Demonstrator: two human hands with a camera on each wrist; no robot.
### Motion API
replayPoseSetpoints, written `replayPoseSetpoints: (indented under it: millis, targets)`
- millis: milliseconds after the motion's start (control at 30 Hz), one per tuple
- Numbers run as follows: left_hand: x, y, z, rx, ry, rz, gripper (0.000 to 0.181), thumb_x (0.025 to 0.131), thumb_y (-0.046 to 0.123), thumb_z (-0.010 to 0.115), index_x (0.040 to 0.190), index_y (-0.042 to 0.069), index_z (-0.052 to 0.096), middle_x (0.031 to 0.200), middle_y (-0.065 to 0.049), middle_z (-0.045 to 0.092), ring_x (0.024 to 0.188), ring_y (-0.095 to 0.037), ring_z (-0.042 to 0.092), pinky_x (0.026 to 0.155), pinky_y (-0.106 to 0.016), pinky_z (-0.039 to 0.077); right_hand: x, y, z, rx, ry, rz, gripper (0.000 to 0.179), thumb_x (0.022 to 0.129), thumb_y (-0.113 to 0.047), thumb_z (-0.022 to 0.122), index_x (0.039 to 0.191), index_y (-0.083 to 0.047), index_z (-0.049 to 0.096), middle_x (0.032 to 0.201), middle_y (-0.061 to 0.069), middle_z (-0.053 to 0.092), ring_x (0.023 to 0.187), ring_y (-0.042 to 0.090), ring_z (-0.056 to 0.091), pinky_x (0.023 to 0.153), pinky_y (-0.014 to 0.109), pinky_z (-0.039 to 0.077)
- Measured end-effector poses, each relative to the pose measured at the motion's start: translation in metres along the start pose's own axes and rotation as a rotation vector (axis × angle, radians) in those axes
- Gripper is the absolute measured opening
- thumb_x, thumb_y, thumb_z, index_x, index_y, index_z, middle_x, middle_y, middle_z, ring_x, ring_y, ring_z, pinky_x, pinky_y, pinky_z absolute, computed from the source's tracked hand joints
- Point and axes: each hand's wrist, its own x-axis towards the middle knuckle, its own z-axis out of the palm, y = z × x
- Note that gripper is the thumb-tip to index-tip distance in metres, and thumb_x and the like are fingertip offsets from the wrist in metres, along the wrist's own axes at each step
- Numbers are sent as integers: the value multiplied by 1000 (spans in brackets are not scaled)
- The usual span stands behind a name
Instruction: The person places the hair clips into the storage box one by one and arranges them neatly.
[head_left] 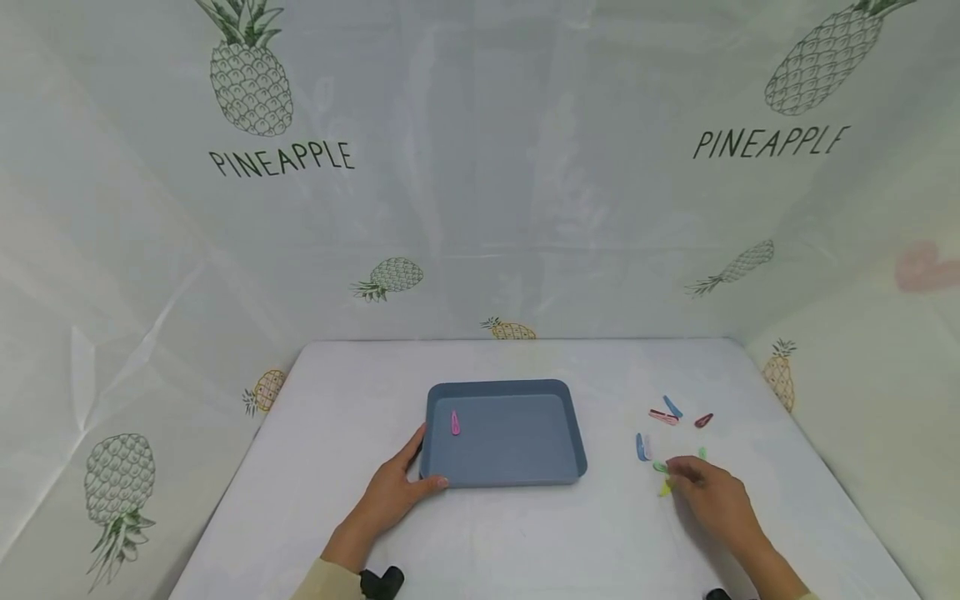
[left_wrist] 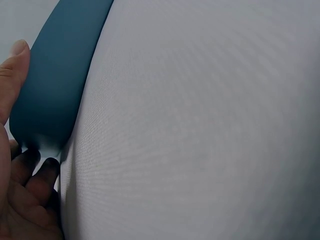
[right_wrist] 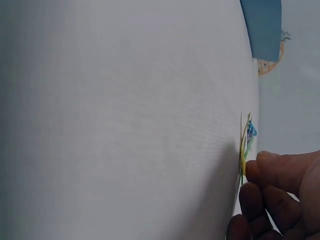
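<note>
A blue-grey tray (head_left: pixel 510 483) stands on the white table with one pink hair clip (head_left: pixel 454 423) inside, near its left end. At the tray's front left corner my left hand (head_left: pixel 393 492) grips the rim; in the left wrist view the thumb (left_wrist: pixel 17 70) lies over one side and curled fingers (left_wrist: pixel 42 182) reach under the other. Over to the right, my right hand (head_left: pixel 708 497) pinches a yellow hair clip (head_left: pixel 665 487) between thumb and fingertips, low over the table. A green hair clip (head_left: pixel 659 467) lies right at those fingertips.
Beyond the right hand lie more hair clips: blue (head_left: pixel 672 407), pink-and-red (head_left: pixel 663 417), dark red (head_left: pixel 703 421), a blue one (head_left: pixel 640 447) beside a pale one, and a light green one (head_left: pixel 702 452). A pineapple-print sheet (head_left: pixel 480 192) hangs around the table (head_left: pixel 540 550).
</note>
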Motion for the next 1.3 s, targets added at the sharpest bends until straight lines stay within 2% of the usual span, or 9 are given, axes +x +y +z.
replayPoseSetpoints:
  millis: [167,367,600,733,900,1300]
  targets:
    - [0,0,0,1,-1,-1,105,86,56,84,169,28,27,169,-12,37,155,-42,36,123,-64,35,-9,0,-1,-9,-18,16,22,99,-14,69,116,-4,76,111,15,79,108,42,72,90,59,57]
    - [1,-1,-1,-1,6,2,105,85,56,84,169,28,28,169,-11,37,156,-40,36,124,-63,34,-17,-2,0,8,-41,19,17,97,-17,73,111,-11,79,106,6,80,100,31,74,83,46,58]
    - [0,-1,-1,2,4,4,105,85,57,84,169,28,28,169,-12,37,155,-41,36,123,-64,34,-17,-5,5,37,-14,51,28,94,-21,78,118,-5,76,108,10,79,100,30,73,85,45,58]
    - [0,-1,-2,1,4,1,106,85,57,84,169,28,27,169,-13,37,155,-42,36,123,-64,34,-16,-5,10,45,-11,85,34,92,-21,80,120,-4,74,109,10,79,95,24,69,79,38,55]
    - [-1,1,-2,-5,3,-7,106,85,56,85,169,28,28,169,-12,37,155,-42,36,123,-65,34,-16,-7,14,43,-8,76,35,90,-18,80,122,-5,72,110,9,77,92,19,64,75,32,50]
    - [-1,3,-1,6,1,-6,106,85,56,85,169,27,28,168,-14,38,154,-43,38,122,-65,35,-16,-10,14,39,-13,74,40,89,-17,81,124,0,71,112,13,76,96,24,65,78,35,51]
